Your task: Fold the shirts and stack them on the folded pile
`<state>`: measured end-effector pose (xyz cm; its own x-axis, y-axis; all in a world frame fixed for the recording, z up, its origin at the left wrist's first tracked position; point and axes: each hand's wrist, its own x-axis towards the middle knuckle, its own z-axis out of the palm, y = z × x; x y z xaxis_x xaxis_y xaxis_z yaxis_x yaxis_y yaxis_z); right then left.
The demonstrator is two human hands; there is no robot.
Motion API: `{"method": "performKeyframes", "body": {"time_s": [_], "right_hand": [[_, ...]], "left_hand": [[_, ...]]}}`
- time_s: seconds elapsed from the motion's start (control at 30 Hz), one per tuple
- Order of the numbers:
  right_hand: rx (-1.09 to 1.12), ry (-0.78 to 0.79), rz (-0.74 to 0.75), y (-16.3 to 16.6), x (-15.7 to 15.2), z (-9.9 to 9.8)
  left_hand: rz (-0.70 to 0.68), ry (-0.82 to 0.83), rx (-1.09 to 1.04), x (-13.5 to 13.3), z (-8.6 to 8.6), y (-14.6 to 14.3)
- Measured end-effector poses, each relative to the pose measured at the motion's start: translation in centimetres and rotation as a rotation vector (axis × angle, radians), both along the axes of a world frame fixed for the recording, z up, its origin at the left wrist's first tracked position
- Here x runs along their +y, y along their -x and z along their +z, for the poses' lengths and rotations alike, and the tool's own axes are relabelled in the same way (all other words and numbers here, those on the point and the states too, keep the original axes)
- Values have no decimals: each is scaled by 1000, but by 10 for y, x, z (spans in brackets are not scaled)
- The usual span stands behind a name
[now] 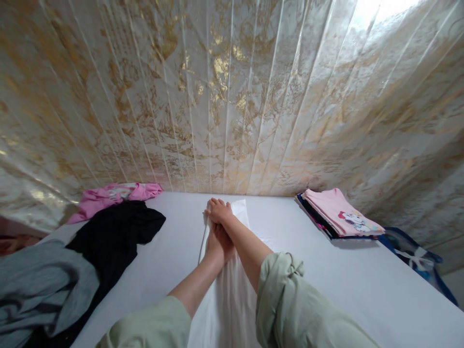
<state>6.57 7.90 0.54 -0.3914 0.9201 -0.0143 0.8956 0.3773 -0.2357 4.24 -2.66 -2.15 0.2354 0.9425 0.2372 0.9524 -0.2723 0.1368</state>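
Two hands rest on a long white cloth (232, 290). The right hand (218, 211) is at its far end, fingers curled over the edge, grip unclear. The left hand (217, 246) lies just nearer, spread flat, seemingly pinning it smooth. A folded pink stack (340, 212) sits right of the cloth, a black garment (116, 232) left.

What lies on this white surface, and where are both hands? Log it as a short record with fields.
surface: white flat surface against a gold-marbled panel wall
right hand: right hand, fingers curled on the far end of a long folded white cloth
left hand: left hand on the same cloth, just nearer; fingers hidden
left side: crumpled pink garment, black garment, grey garment
right side: folded pink cartoon-print shirt on a dark folded stack; blue bag beyond
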Motion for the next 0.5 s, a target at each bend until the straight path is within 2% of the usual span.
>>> {"method": "performKeyframes", "body": {"time_s": [0.13, 0.23, 0.4, 0.5], "right_hand": [[97, -137, -87, -10, -4, 4], [124, -254, -168, -37, -14, 4], [59, -134, -212, -94, -38, -11], [42, -92, -265, -109, -42, -21]], "left_hand": [[8, -23, 1, -2, 1, 0], [13, -83, -32, -3, -2, 1], [39, -107, -22, -3, -8, 1], [30, -72, -46, -3, -7, -2]]}}
